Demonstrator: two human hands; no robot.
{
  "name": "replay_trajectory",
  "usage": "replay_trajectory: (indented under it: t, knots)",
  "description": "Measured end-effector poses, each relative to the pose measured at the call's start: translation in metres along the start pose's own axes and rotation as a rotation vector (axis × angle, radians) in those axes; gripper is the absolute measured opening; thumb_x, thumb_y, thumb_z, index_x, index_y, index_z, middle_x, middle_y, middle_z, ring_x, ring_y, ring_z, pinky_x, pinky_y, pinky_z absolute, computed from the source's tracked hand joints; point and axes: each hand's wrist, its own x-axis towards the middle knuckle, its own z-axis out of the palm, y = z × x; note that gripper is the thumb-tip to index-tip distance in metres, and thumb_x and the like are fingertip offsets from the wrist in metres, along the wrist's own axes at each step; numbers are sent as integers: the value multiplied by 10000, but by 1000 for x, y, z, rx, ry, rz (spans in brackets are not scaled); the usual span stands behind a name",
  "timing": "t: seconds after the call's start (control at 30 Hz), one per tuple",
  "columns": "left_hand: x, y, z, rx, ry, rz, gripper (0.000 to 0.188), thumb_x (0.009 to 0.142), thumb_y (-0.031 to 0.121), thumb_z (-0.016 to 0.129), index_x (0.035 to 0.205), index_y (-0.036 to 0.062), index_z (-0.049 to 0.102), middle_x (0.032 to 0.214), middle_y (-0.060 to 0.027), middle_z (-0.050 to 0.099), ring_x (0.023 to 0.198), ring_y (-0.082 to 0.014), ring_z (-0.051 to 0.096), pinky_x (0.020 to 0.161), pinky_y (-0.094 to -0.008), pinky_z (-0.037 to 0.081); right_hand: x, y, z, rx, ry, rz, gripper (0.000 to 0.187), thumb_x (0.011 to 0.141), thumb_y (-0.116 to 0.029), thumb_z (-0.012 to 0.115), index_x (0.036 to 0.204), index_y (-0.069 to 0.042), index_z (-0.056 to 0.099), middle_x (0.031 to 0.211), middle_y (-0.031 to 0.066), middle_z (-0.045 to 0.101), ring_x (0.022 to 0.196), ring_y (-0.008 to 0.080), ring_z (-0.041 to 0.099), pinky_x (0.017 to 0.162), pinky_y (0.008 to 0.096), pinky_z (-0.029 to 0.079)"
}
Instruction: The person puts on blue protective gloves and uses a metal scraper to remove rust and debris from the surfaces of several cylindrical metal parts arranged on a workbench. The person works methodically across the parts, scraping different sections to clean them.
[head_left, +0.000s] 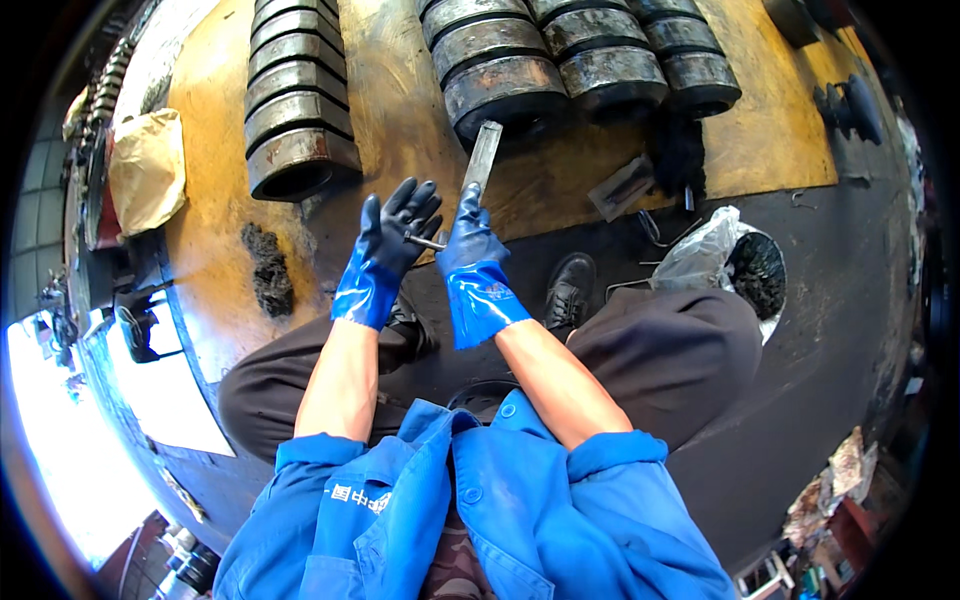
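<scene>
My left hand (388,240), in a blue rubber glove with dark fingers, has its fingers spread, palm facing my right hand. My right hand (470,240), gloved the same way, is closed round a flat grey metal bar (484,158) that points away from me. A short metal rod (427,242) sticks out from the right hand toward the left palm. Whether rod and bar are one tool is hidden. Beyond the bar's tip stands a row of thick metal rings (503,88), dark and worn.
Another row of rings (302,150) lies far left on the yellow-brown board (390,110); more rows (612,78) lie to the right. Black shavings (266,270) sit at left. A plastic-lined bucket (705,250) of dark fibres stands by my right knee. Brown paper (148,170) lies far left.
</scene>
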Motion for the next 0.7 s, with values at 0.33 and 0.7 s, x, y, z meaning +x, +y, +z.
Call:
replay_trajectory:
  t: [0.33,0.7]
  knots:
    - [1,-9,33,680,121,97,515,957,138,638,1423,-3,473,1339,-140,595,1192,-214,582,1027,-350,470,9,-15,23,296,18,-40,665,1013,-307,443,1548,-96,108,1268,213,572,1035,382,659,834,510,532]
    - [-2,-7,24,619,66,133,399,991,129,575,1367,-2,551,1323,-118,613,1187,-230,592,1026,-363,468,5,-23,34,201,143,-55,672,993,-282,477,1549,-151,123,1382,197,464,887,370,698,674,548,552]
